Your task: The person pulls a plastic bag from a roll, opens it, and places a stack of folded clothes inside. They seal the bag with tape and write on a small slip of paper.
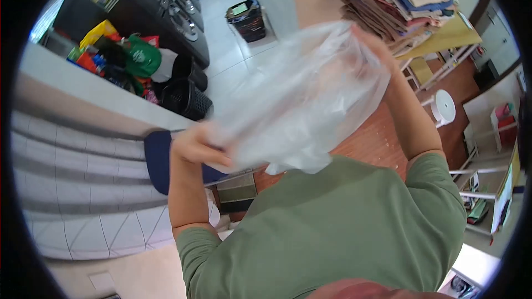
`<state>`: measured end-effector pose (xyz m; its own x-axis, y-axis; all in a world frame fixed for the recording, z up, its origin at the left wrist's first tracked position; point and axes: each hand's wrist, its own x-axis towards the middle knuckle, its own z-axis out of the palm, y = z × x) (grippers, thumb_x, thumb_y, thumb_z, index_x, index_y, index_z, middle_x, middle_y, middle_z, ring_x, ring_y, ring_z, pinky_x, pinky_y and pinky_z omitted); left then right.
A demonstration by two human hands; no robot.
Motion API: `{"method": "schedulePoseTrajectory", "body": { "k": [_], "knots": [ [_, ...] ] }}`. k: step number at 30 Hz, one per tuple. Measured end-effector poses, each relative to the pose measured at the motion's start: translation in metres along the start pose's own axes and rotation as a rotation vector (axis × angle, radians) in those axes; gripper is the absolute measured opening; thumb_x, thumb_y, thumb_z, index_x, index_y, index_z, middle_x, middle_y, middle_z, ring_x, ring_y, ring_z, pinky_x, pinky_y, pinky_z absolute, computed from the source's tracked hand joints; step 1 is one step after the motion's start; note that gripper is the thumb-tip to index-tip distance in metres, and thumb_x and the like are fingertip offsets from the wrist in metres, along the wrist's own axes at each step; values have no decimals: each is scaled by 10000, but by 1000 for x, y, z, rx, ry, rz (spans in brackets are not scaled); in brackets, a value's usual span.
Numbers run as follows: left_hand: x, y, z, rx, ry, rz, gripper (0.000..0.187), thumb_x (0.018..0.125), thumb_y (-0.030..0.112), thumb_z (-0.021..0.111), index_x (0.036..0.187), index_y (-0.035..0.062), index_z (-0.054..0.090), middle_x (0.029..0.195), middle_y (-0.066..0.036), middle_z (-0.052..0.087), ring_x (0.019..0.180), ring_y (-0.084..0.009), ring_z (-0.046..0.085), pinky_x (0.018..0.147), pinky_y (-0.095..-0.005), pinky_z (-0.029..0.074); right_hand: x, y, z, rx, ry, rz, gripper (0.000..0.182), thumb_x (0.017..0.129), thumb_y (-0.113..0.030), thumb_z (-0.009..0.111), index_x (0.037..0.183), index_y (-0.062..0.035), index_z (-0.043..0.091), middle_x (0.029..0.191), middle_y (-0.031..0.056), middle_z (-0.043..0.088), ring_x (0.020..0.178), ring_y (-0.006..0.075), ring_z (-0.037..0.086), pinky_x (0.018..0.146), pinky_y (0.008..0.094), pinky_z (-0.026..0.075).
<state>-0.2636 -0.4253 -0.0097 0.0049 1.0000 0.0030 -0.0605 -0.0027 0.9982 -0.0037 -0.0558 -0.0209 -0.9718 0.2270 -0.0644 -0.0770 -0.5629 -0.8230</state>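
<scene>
A translucent white plastic bag (299, 99) is stretched out between my two hands, blurred by motion. My left hand (197, 145) grips its lower left edge, with the fingers bent around the plastic. At the bag's upper right end, my right hand (372, 47) holds the other side, partly seen through the film. A loose crumpled part of the bag hangs down in front of the green shirt. Whether anything is inside the bag, I cannot tell.
Folded clothes (388, 5) are stacked on a wooden table (443, 41) at the upper right, near a white stool (443, 106). Black baskets (185, 98) and colourful bags stand at the upper left. Another black basket (247, 22) is on the tiled floor. A grey padded sofa (88, 171) lies left.
</scene>
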Motion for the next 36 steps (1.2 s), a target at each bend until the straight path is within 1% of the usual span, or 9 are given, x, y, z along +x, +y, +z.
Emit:
{"method": "schedulePoseTrajectory", "body": {
  "k": [4,10,13,15,16,21,26,30,36],
  "knots": [
    [44,43,12,-689,545,564,678,909,600,515,1270,27,533,1157,-190,626,1066,-313,622,994,-514,454,-20,5,-38,-524,-43,-378,477,904,-421,643,1104,11,626,936,120,685,843,236,660,746,363,540],
    [125,12,-61,41,-622,286,654,681,241,818,1203,-70,572,1222,-204,606,1090,-265,598,973,-438,460,-21,-25,-96,372,-162,-582,441,932,-411,604,1132,-19,632,983,100,685,839,217,654,738,319,524],
    [132,30,-31,-678,302,513,618,770,285,700,1266,-40,526,1230,-185,606,1179,-322,572,1023,-547,419,-45,-3,-114,52,49,-379,447,917,-405,617,1134,-15,630,988,103,684,845,218,654,742,323,525],
    [165,54,-48,-402,645,486,815,874,687,443,1393,58,433,1413,-154,466,1262,-342,491,1029,-520,434,-62,2,-110,-132,153,-294,451,906,-401,626,1136,-13,629,992,104,683,849,219,654,745,326,525],
    [187,50,-44,-611,100,631,398,944,312,519,1243,50,542,1185,-92,617,1090,-242,614,934,-415,518,-69,4,-109,-193,191,-262,454,901,-399,631,1137,-12,629,994,105,683,852,220,653,747,327,525],
    [239,28,-49,206,-546,219,198,850,105,693,1028,22,666,1159,-132,640,1034,-206,622,883,-361,507,-93,11,-101,-308,308,-204,469,875,-390,654,1141,-6,626,1002,109,681,862,222,653,754,333,527],
    [279,28,-74,-686,-17,430,313,976,270,501,1136,32,626,1089,-153,678,1002,-284,658,902,-410,530,-114,28,-81,-354,429,-161,486,848,-380,676,1146,0,623,1011,112,680,872,225,652,761,340,529],
    [314,-11,-99,-726,-417,-269,442,977,383,508,1209,16,592,1167,-141,653,1095,-321,614,985,-442,477,-109,36,-61,-355,488,-172,502,827,-373,695,1149,5,620,1017,115,678,880,227,652,766,345,530],
    [348,-45,-132,-761,-491,128,606,985,502,435,1325,4,499,1346,-183,538,1235,-340,523,1049,-490,422,-88,46,-22,-319,546,-241,528,796,-361,722,1154,12,617,1028,120,676,892,230,651,775,352,532]
  ]
}}
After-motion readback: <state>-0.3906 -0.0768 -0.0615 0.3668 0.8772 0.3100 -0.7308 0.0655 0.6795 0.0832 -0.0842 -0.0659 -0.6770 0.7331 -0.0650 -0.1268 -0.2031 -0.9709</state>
